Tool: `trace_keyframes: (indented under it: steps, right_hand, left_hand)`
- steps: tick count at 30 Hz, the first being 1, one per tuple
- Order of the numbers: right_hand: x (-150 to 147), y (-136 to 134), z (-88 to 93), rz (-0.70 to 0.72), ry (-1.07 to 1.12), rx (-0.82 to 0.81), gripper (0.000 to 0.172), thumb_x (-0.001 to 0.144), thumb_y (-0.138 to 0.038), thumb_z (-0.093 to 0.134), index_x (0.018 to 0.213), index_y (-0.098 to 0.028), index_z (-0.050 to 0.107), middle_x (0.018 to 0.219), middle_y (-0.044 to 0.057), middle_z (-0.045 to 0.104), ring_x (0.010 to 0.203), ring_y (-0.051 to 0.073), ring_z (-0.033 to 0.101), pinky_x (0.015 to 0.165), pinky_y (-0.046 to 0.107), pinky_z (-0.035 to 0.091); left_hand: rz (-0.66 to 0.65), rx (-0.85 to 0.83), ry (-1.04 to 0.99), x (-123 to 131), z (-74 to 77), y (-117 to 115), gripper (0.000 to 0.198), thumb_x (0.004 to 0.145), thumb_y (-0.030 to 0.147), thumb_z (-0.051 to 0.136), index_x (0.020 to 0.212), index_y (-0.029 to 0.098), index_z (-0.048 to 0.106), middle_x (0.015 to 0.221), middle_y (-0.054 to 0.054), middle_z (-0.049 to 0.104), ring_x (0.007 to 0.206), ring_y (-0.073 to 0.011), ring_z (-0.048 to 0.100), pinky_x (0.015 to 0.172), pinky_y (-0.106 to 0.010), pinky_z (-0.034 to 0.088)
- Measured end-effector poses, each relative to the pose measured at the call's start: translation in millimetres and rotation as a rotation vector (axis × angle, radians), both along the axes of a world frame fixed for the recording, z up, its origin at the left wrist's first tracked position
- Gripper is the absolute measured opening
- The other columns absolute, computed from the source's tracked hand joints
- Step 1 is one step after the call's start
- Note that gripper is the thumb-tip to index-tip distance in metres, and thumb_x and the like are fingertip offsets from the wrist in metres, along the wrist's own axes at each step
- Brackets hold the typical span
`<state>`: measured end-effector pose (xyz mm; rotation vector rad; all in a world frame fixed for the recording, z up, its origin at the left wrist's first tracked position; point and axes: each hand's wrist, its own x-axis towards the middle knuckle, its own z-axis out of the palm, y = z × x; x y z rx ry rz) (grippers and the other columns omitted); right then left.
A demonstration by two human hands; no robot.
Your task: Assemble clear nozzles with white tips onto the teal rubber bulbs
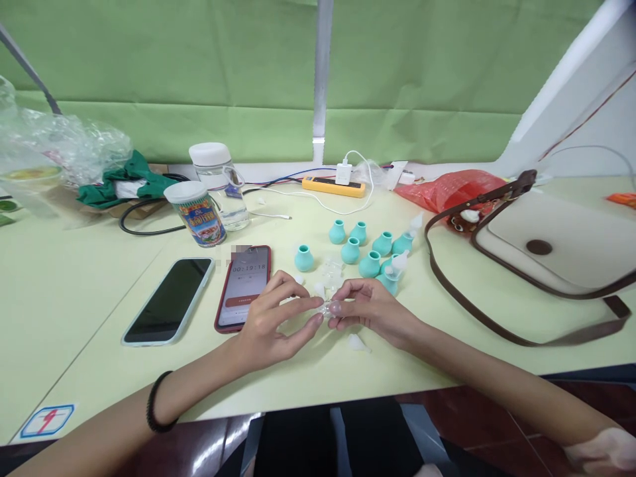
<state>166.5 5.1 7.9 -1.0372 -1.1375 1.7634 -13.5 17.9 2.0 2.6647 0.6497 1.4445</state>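
**Pinched from both sides**

Pinching a small clear piece [325, 309] at frame centre in the grip of left hand [268, 321] and right hand [378, 308], probably for steadiness. Near teal bulbs [370, 265], mostly right of centre, likely placed for reach.

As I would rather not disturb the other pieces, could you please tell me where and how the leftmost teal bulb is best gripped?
The leftmost teal bulb is probably best pinched around its rounded belly, coming down from above: it stands upright, mouth up, apart from the other teal bulbs, and its belly widens below a narrower neck.
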Motion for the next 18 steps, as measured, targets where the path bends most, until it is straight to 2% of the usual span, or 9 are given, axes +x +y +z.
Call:
trace_keyframes:
  steps: [2,6,10,15,18]
  right_hand:
    - [0.0,-0.2,0.7,0.003,0.009,-0.014,0.023,0.054,-0.024,0.073,0.063,-0.012,0.055,0.055,-0.001,0.061,0.055,0.011,0.062,0.056,0.021,0.051]
    - [-0.1,-0.2,0.7,0.023,0.034,-0.061,0.023,0.054,-0.023,0.073,0.062,-0.012,0.055,0.052,-0.002,0.060,0.053,0.010,0.062,0.052,0.017,0.049]
    - [-0.4,0.8,-1.5,0.037,0.037,-0.109,0.022,0.057,-0.025,0.071,0.059,-0.012,0.054,0.051,0.000,0.061,0.051,0.009,0.061,0.049,0.015,0.048]
    - [-1.7,1.3,-2.8,0.027,0.041,-0.135,0.026,0.058,-0.028,0.071,0.053,-0.012,0.050,0.048,0.001,0.061,0.045,0.008,0.059,0.044,0.013,0.046]
    - [-3.4,0.4,-3.9,0.036,0.041,-0.150,0.028,0.053,-0.028,0.073,0.052,-0.011,0.051,0.048,0.000,0.061,0.044,0.008,0.059,0.042,0.013,0.046]
  left_hand:
    - [0.037,0.076,0.051,-1.9,-0.4,0.5,0.020,0.068,0.012,0.060,0.087,0.015,0.058,0.072,-0.004,0.055,0.067,-0.0130,0.045,0.057,-0.029,0.042]
    - [0.152,0.415,0.211,-5.9,0.5,0.6,0.020,0.065,0.017,0.062,0.085,0.015,0.058,0.069,-0.005,0.058,0.066,-0.0163,0.047,0.055,-0.032,0.040]
    - [0.172,0.663,0.336,-6.3,3.9,-1.5,0.014,0.069,0.025,0.059,0.078,0.015,0.059,0.069,-0.004,0.060,0.063,-0.0164,0.051,0.055,-0.033,0.038]
    - [0.199,0.747,0.438,-5.3,3.6,-3.8,0.009,0.070,0.022,0.059,0.072,0.013,0.059,0.071,-0.007,0.061,0.066,-0.0185,0.053,0.058,-0.036,0.037]
    - [0.161,0.758,0.460,-6.2,2.4,-6.0,0.010,0.070,0.021,0.059,0.066,0.012,0.058,0.069,-0.008,0.061,0.068,-0.0190,0.053,0.058,-0.036,0.035]
